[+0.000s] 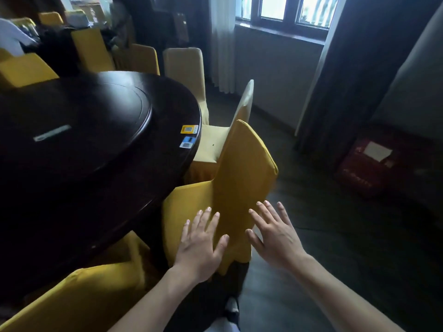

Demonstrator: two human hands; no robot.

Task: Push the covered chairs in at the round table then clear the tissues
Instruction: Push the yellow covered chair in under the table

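Frame is soft and dim; the far edge of the surface [96, 130] merges into shadow and a dark cluttered heap there is unreadable. No tissues identifiable; the pale strip [52, 133] on the dark top is too blurred to name. Surface is round, dark glossy wood with a raised round centre disc, two small stickers [188, 136] at its right edge. Nearest mustard-covered chair [242, 168] stands at the near right edge, smooth stretch fabric, tall rounded back, seat partly under the rim. Another yellow cover [79, 298] is cut off bottom left. A cream-covered chair [215, 140] sits just beyond.

Left hand [200, 245] flat, fingers spread, palm on the chair back low down. Right hand [275, 236] also splayed, grip apart, at the back's right edge; contact unclear. Both forearms bare, extended forward.
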